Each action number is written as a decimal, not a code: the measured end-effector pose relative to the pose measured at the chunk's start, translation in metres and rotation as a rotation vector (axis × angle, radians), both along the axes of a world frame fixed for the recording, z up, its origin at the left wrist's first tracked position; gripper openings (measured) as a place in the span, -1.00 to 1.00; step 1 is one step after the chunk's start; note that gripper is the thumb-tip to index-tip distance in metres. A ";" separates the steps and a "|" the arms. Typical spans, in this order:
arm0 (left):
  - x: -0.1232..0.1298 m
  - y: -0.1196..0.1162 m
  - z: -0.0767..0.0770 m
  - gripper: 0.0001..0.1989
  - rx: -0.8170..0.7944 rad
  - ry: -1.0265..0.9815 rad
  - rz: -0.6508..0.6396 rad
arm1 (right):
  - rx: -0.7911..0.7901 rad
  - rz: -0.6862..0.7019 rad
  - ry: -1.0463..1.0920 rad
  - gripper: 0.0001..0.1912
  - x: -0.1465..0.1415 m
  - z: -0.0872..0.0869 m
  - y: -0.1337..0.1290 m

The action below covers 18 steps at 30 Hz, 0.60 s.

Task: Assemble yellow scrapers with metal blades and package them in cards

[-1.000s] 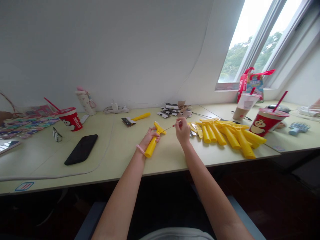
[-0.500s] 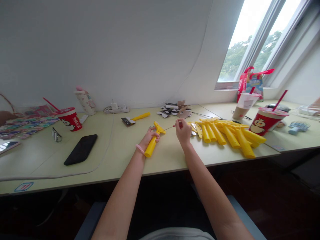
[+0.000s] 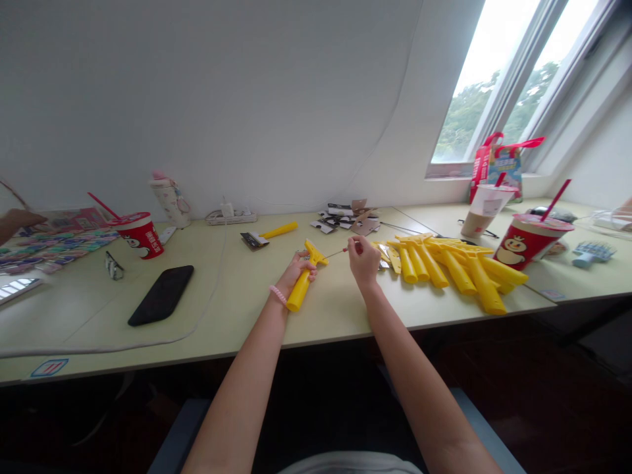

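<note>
My left hand (image 3: 297, 272) grips a yellow plastic scraper (image 3: 299, 293) by its handle, with the head pointing up and right. My right hand (image 3: 364, 261) pinches a thin rod with a red end (image 3: 340, 251), whose far tip reaches towards the scraper's head. The hands stand apart, linked only by this rod. A heap of yellow scrapers (image 3: 457, 273) lies just right of my right hand. A further yellow scraper (image 3: 279, 230) with a dark blade lies farther back.
Behind my hands lies a scatter of cardboard and small metal pieces (image 3: 345, 219). A black phone (image 3: 161, 296) is on the left, near glasses and a power strip. Red cups with straws stand at both sides. Another person's hand (image 3: 17, 220) enters at the far left.
My right hand has shifted slightly, drawing the red end of the rod a little to the left. The other person's hand has appeared at the far left edge.
</note>
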<state>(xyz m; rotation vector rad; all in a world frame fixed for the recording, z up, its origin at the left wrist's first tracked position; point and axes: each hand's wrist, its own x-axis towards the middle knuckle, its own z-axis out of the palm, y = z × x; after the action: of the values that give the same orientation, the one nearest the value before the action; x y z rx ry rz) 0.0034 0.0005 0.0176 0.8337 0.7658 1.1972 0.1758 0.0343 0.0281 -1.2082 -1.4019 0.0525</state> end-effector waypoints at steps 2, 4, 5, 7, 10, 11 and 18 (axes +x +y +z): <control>0.000 0.000 0.000 -0.48 -0.003 0.000 0.001 | -0.005 0.005 0.003 -0.71 0.000 0.000 0.000; 0.001 0.000 0.000 -0.48 -0.003 -0.007 0.001 | -0.010 0.012 0.006 -0.70 -0.001 0.001 -0.001; 0.002 0.000 0.001 -0.49 0.001 -0.017 0.006 | -0.008 0.009 0.012 -0.69 -0.001 0.001 -0.001; 0.002 0.001 0.002 -0.49 0.017 -0.061 0.036 | 0.006 -0.023 0.045 -0.67 0.000 0.001 0.000; 0.000 0.002 0.004 -0.49 0.048 -0.155 0.165 | 0.020 -0.084 0.083 -0.60 0.002 -0.001 0.005; -0.001 0.002 0.005 -0.49 0.054 -0.185 0.221 | -0.004 -0.089 0.061 -0.60 0.003 -0.003 0.007; -0.006 0.001 0.008 -0.49 0.091 -0.341 0.365 | -0.520 -0.173 -0.371 -0.69 -0.004 -0.018 0.014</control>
<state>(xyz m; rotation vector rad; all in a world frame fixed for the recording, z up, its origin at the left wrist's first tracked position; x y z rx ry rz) -0.0030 0.0018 0.0254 0.5524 0.5994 1.6597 0.1718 0.0482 0.0102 -1.8386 -1.6541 0.0780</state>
